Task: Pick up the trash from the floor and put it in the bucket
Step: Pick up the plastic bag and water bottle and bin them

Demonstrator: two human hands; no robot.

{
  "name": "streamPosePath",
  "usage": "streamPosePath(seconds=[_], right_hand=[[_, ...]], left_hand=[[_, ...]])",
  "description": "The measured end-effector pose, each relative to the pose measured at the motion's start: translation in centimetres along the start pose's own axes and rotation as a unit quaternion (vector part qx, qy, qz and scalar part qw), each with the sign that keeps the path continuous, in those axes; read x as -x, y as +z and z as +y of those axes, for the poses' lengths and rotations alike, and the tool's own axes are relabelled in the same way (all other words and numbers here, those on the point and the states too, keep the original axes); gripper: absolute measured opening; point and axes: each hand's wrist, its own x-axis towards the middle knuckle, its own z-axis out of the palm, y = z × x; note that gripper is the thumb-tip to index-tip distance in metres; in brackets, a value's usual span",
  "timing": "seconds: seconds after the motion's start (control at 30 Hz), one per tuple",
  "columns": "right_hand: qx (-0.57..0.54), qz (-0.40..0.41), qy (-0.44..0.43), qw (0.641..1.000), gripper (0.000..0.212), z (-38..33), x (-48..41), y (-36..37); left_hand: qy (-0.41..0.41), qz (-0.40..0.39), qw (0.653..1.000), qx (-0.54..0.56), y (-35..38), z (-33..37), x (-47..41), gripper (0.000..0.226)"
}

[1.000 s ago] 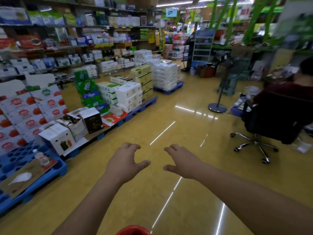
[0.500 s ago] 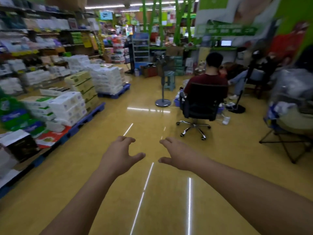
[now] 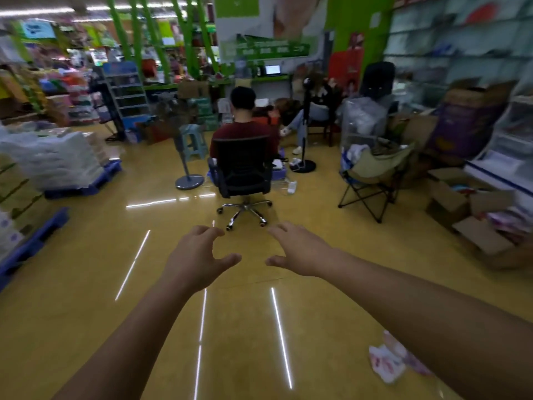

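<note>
Both my arms reach forward over the yellow shop floor. My left hand (image 3: 199,255) and my right hand (image 3: 300,249) hang side by side, fingers spread and curled, holding nothing. A crumpled pink-and-white piece of trash (image 3: 388,363) lies on the floor at the lower right, partly hidden under my right forearm. No bucket is in view.
A person sits in a black office chair (image 3: 243,171) straight ahead. A standing fan's base (image 3: 189,181), a folding camp chair (image 3: 375,174) and open cardboard boxes (image 3: 473,223) lie around it. Blue pallets (image 3: 37,235) with stacked goods line the left.
The view has swung right, from the pallets of boxes to the seated person and the right-side shelves. The red bucket rim has left the frame and the trash has come into view. Both hands stay empty.
</note>
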Motion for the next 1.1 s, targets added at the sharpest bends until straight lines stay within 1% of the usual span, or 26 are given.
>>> streamPosePath(seconds=[0.27, 0.43, 0.57, 0.9, 1.1], right_hand=[[0.004, 0.01, 0.081, 0.997, 0.079, 8.8, 6.7, -1.4], [-0.006, 0.015, 0.129, 0.992, 0.079, 13.2, 10.8, -1.9], [-0.003, 0.02, 0.169, 0.985, 0.08, 16.4, 13.6, -1.9], [-0.006, 0.009, 0.259, 0.966, 0.078, 23.7, 18.7, -1.6], [-0.012, -0.005, 0.31, 0.951, 0.078, 28.8, 19.4, -0.7]], left_hand=[[0.072, -0.041, 0.997, 0.013, 4.3, 9.0, -0.8, 0.07], [0.114, -0.078, 0.99, 0.001, 6.3, 14.2, -1.2, 0.073], [0.151, -0.092, 0.984, 0.005, 7.9, 18.0, -1.6, 0.071], [0.22, -0.151, 0.963, 0.033, 13.4, 24.6, -3.9, 0.071], [0.248, -0.188, 0.95, 0.041, 18.0, 27.9, -7.0, 0.072]])
